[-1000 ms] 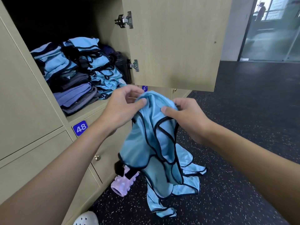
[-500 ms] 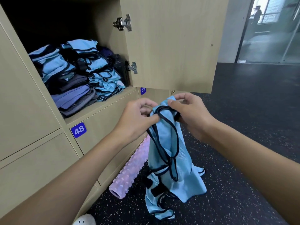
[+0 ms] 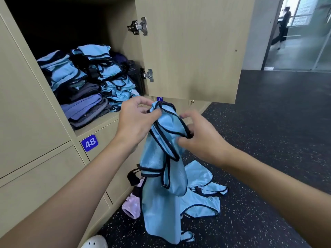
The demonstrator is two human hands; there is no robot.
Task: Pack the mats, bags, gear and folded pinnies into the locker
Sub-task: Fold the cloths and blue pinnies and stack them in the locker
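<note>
Overhead, the open door [image 3: 193,51] fills the upper middle of the frame, its lower edge just above both hands; bare dark floor [image 3: 268,140] lies open to the right. Closed fronts of the locker [image 3: 100,124] run down the left, with a pink roller [image 3: 132,205] at their foot, partly hidden.

At centre a blue pinny [image 3: 161,169] hangs between the hands. The fingers of the left hand [image 3: 136,120] pinch its black-trimmed top. The right hand [image 3: 202,140], slightly blurred, grips the trim loop just to the right, thumb in front of the cloth, fingers curled behind, forefinger lifted. Loose pinnies [image 3: 202,199] lie on the floor behind it, lower centre.

In the upper left, the open compartment above label 48 [image 3: 90,143] holds folded pinnies [image 3: 107,72] in two stacks, the left one on folded purple and grey mats [image 3: 84,106]. A dark bottle [image 3: 134,72] stands at the compartment's right, near the lower hinge [image 3: 148,75]
</note>
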